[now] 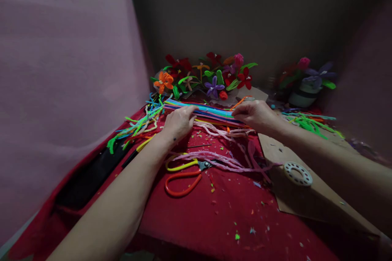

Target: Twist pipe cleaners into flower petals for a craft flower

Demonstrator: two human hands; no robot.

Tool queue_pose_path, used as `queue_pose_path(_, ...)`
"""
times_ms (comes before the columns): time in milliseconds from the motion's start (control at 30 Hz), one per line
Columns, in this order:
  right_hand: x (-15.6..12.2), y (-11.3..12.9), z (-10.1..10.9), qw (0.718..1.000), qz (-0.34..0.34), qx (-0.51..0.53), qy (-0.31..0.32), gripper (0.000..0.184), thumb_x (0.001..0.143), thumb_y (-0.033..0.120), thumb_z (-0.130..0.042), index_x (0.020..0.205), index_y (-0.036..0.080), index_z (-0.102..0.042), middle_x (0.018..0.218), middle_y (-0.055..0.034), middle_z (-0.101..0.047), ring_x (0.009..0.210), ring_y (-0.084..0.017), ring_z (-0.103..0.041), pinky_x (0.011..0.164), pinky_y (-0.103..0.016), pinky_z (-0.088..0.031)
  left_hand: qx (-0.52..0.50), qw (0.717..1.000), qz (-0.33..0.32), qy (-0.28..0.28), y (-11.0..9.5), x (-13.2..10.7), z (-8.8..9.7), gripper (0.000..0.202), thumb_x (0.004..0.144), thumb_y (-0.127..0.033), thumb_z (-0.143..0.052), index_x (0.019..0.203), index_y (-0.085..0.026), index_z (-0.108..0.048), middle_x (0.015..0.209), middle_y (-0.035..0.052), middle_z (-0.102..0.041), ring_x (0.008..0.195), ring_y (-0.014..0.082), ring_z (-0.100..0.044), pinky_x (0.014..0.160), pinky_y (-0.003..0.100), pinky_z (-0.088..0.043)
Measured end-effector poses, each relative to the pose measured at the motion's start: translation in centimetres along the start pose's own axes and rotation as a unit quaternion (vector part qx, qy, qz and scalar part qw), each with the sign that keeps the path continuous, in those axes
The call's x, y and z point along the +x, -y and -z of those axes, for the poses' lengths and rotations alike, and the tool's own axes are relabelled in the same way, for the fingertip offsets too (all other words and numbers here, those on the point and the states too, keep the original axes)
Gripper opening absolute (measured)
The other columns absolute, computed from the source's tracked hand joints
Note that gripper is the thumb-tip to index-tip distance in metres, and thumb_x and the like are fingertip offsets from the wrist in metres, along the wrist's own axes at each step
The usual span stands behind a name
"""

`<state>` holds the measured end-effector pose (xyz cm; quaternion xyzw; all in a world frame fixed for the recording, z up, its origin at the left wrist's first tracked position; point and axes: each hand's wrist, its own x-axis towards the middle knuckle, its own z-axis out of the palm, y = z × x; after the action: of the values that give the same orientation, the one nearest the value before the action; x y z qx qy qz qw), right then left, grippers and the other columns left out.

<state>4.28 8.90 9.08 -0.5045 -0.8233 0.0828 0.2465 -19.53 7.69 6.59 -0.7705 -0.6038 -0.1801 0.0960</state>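
A bundle of many-coloured pipe cleaners [211,111] lies crosswise at the back of the red cloth. My left hand [181,120] is closed on its left part, the fingers bent over the strands. At the right end, my right hand [254,113] pinches the pipe cleaners; its palm hides their tips. Loose pale pink pipe cleaners [211,128] lie just in front of the bundle. Closer to me are scissors [186,175] with one yellow and one red-orange handle, their blades partly under pink-purple pipe cleaners [226,163].
Pipe-cleaner flowers [214,85] stand behind the bundle, with a flower pot [304,94] further right. Green and blue pipe cleaners [134,124] are heaped at left. On the right, a white ring with holes [297,173] rests on cardboard [288,200]. Coloured scraps dot the red cloth [220,220].
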Motion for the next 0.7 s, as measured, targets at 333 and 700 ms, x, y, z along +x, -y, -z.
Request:
queue_pose_path(333, 0.5, -0.9, -2.9, 0.966, -0.005, -0.253, 0.058, 0.023, 0.077, 0.025, -0.05, 0.087, 0.015, -0.069, 0.091, -0.0141, -0.065, 0.08, -0.023, -0.059, 0.061, -0.027, -0.037, 0.028, 0.993, -0.116, 0.019, -1.1, -0.1, -2.9, 0.05, 0.086, -0.037, -0.045, 0.133, -0.02, -0.041, 0.141, 0.0106, -0.036, 0.129, 0.0256, -0.03, 0.104, 0.043, -0.024)
queue_pose_path(700, 1.3, -1.7, -1.2, 0.989, -0.078, -0.057, 0.11, 0.012, 0.073, 0.025, -0.055, 0.068, 0.016, -0.061, 0.06, -0.0001, -0.058, 0.057, -0.011, -0.048, 0.049, -0.021, -0.03, 0.059, 0.991, -0.108, 0.057, -1.9, -0.8, -3.2, 0.051, 0.086, -0.04, -0.043, 0.135, -0.027, -0.037, 0.141, 0.0112, -0.035, 0.128, 0.0287, -0.03, 0.098, 0.048, -0.03)
